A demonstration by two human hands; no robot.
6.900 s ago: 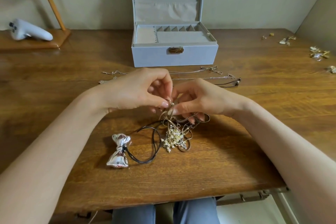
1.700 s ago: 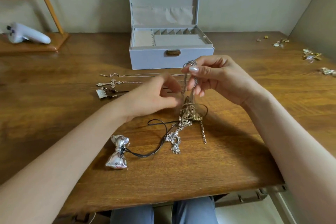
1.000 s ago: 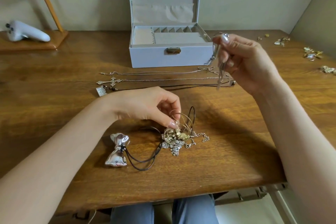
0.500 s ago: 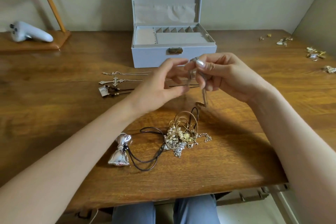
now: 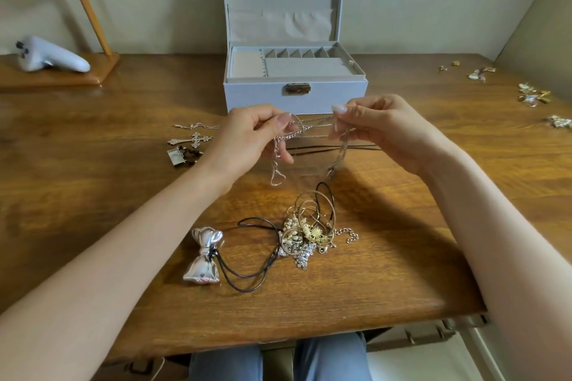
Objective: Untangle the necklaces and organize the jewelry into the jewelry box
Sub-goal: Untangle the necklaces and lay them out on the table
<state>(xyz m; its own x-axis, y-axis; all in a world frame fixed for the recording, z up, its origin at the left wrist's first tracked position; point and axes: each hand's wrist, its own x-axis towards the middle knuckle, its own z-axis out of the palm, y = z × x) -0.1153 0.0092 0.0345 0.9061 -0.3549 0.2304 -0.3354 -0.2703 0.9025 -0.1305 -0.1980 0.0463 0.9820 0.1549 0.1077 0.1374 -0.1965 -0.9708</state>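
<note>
A silver chain (image 5: 309, 132) hangs stretched between my two hands above the table, its ends dangling down. My left hand (image 5: 250, 139) pinches one part of it and my right hand (image 5: 377, 130) pinches the other. Below them lies a tangled heap of gold and pearl jewelry (image 5: 309, 229) with a black cord running to a silver bow pendant (image 5: 203, 255). The grey jewelry box (image 5: 295, 93) stands open behind my hands, its lid upright. Straightened necklaces lie in front of the box, one with a cross pendant (image 5: 192, 141).
Small gold and silver pieces (image 5: 532, 96) are scattered at the table's far right. A white controller (image 5: 49, 56) rests on a wooden stand (image 5: 62, 77) at the far left. The table's front edge (image 5: 278, 340) is close to my lap.
My right hand lifted a silver chain clear of the heap. My left hand let go of the heap and took hold of the chain, and both hands have now drawn it apart.
</note>
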